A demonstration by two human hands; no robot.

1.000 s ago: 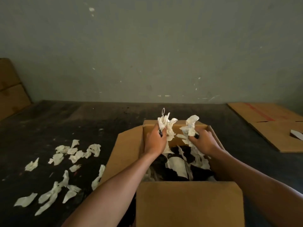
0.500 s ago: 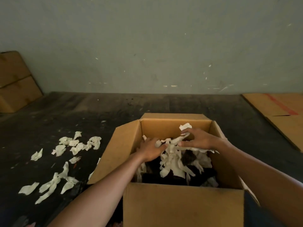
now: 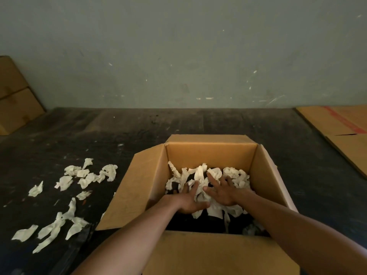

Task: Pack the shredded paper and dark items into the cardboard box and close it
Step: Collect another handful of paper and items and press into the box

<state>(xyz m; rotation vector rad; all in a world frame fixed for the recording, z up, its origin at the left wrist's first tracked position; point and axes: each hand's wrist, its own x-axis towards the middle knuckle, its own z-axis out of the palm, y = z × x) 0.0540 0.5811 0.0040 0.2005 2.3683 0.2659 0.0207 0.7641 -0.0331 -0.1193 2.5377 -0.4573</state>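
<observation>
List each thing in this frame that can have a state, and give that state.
cardboard box: open, all flaps up or out
shredded paper in the box: piled over dark items
loose shredded paper: scattered on the floor, left of the box
left hand: flat, pressing on the paper
right hand: flat, fingers spread, pressing on the paper

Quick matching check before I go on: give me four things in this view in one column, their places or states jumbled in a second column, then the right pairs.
1. left hand
2. loose paper scraps
3. cardboard box
4. flat cardboard sheet

A. flaps open, partly filled
B. lying at the far right
C. spread on the dark surface left of the box
D. pressing flat on the paper in the box, beside the right hand

Pairs: 1-D, 2-C, 3-A, 4-B
</observation>
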